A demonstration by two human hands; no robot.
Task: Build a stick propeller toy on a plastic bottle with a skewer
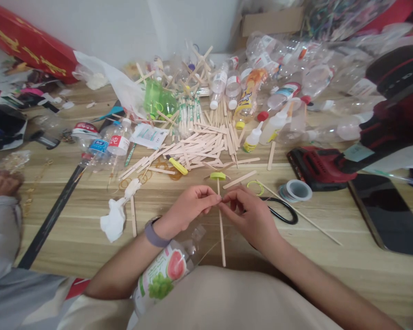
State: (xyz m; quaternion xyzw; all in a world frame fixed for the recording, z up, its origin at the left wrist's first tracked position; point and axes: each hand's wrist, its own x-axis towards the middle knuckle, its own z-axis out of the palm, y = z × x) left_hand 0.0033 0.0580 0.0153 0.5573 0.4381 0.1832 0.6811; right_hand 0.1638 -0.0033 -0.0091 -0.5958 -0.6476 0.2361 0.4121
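My left hand [196, 206] and my right hand [249, 215] meet in front of me, fingertips pinched together around a thin wooden stick [222, 238]. A yellow-green bottle cap [218, 175] sits at the stick's far end, just beyond my fingers. Whether a fine thread also lies between the fingertips is too small to tell. Under my left forearm lies a clear bottle with a fruit label [165, 270]. A flat wooden stick [240, 179] and a yellow-green ring [255, 187] rest on the table beyond my right hand.
Piled craft sticks [199, 146], plastic bottles [261, 87] and glue bottles [253, 139] cover the back. Black-handled scissors [284, 211], a wire spool [298, 190], a red power drill [316, 167] and a phone [392, 213] lie right. Another person's hand [2, 182] is far left.
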